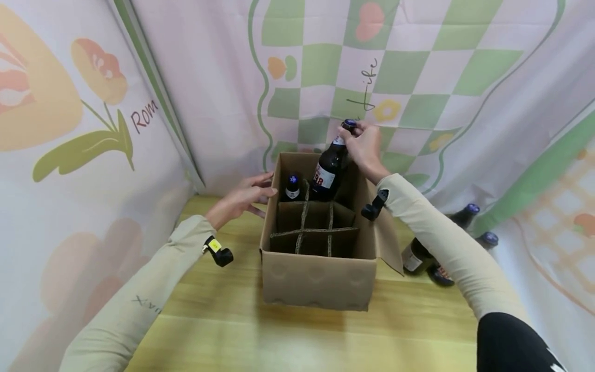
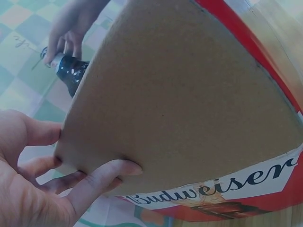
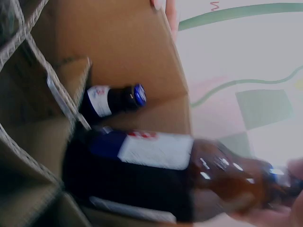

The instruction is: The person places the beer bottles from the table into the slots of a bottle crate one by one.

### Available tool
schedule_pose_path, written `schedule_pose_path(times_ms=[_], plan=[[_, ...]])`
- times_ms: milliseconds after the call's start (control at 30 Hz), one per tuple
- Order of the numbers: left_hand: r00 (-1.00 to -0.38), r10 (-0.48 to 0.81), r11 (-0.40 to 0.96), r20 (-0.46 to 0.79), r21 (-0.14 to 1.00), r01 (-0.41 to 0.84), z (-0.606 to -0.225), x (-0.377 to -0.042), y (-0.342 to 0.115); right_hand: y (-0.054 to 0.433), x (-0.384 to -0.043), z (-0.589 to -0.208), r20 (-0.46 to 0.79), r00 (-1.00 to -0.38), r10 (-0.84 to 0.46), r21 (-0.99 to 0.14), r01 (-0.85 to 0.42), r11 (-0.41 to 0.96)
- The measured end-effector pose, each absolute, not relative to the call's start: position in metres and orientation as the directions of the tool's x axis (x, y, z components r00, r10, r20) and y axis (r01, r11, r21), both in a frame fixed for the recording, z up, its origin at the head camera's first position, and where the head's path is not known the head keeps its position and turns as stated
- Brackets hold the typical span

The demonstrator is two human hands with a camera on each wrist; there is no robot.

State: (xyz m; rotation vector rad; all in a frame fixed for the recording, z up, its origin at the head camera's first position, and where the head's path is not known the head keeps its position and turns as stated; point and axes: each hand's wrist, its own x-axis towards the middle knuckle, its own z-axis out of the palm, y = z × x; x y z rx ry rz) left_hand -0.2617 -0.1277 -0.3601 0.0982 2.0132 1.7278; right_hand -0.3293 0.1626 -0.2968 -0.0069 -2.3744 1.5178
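Observation:
My right hand [image 1: 364, 146] grips a dark beer bottle [image 1: 327, 168] by its neck, just under the blue cap. The bottle leans slightly, its base down in a far compartment of the cardboard box [image 1: 321, 281]. In the right wrist view, the bottle's label [image 3: 156, 150] faces up and its lower end sits among the dividers [image 3: 52, 78]. My left hand [image 1: 244, 199] holds the box's left side near the far corner, fingers against the cardboard [image 2: 165, 109]. A second blue-capped bottle [image 1: 292, 187] stands in the far left compartment, beside the held one.
Several more bottles [image 1: 413, 257] stand on the wooden table [image 1: 223, 310] right of the box, partly behind my right forearm. An open flap [image 1: 388, 237] sticks out on the box's right side. Printed curtains [image 1: 223, 77] hang close behind and at both sides.

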Motion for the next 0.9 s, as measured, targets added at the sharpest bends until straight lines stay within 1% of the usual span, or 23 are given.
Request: schedule_pose_path(times_ms=[100,200,300,400,567,733,900], plan=[[-0.882,0.355,0.203,-0.310,0.946,-0.251,-0.360,-0.262,-0.127,0.163,-0.329,-0.294,0.303,-0.951,0.061,-0.830,-0.232,0.507],[-0.883,0.355,0.202,-0.307,0.947,-0.248,-0.361,-0.263,-0.125,0.165,-0.330,-0.293,0.380,-0.924,-0.044,-0.765,-0.340,0.547],[-0.884,0.354,0.199,-0.306,0.948,-0.248,-0.363,-0.263,-0.124,0.166,-0.330,-0.295,0.431,-0.893,-0.128,-0.725,-0.427,0.540],[-0.882,0.353,0.197,-0.311,0.947,-0.254,-0.365,-0.263,-0.124,0.165,-0.328,-0.297,0.459,-0.867,-0.193,-0.694,-0.486,0.531],[-0.885,0.352,0.195,-0.305,0.949,-0.249,-0.365,-0.263,-0.125,0.160,-0.326,-0.296,0.483,-0.836,-0.260,-0.645,-0.540,0.540],[-0.894,0.339,0.194,-0.293,0.951,-0.239,-0.363,-0.265,-0.124,0.159,-0.333,-0.292,0.482,-0.816,-0.319,-0.603,-0.573,0.555],[-0.896,0.331,0.197,-0.297,0.950,-0.242,-0.363,-0.266,-0.122,0.161,-0.340,-0.292,0.462,-0.832,-0.306,-0.589,-0.546,0.596]])
